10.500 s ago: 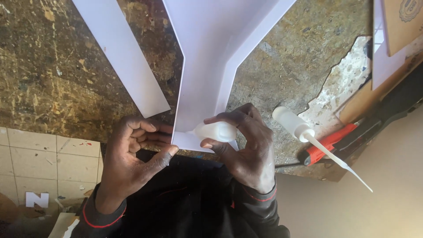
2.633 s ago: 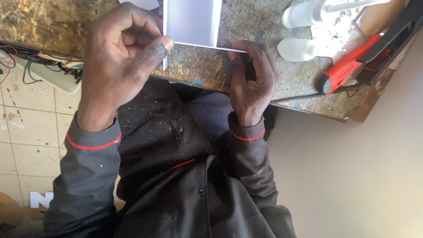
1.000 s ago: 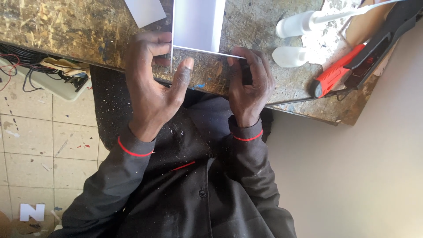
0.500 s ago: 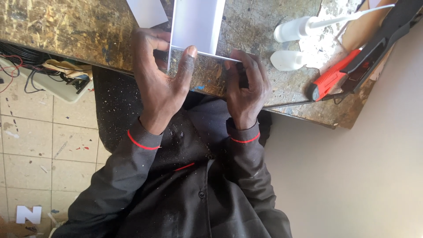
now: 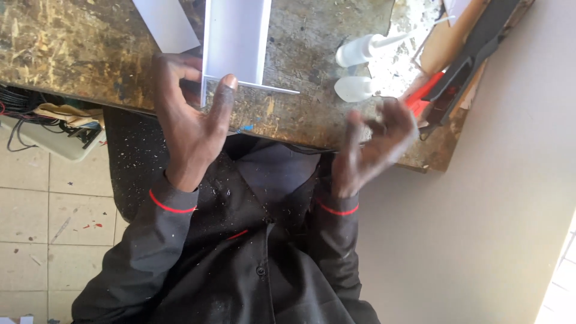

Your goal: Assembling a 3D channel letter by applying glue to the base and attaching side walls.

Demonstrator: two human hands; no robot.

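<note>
White sheet assembly [image 5: 235,37]: flat, smooth, matte panels joined at right angles into a shallow channel, with a thin cross strip running along its near end. It lies on the worn workbench [image 5: 72,48], near the bench's front edge, and extends out of view at the top. Bench surface is mottled brown and ochre, chipped and rough.

Left hand [image 5: 191,123]: fingers spread wide, holding nothing. One fingertip presses on the near cross strip; the other fingers reach to the channel's left wall, beside a separate white strip [image 5: 167,24] lying at an angle.

Right hand [image 5: 375,144]: blurred, fingers loosely curled and apart, palm empty, clear of the white assembly. It hovers over the bench edge just below two translucent plastic squeeze bottles [image 5: 355,69], one with a long thin nozzle.

Right of the bottles: a red-and-black tool [image 5: 456,78], lying diagonally, partly over a tan board.

Dark sleeves with red cuff piping, flecked with pale dust. Left, below the bench: tiled floor, tangled cables.
</note>
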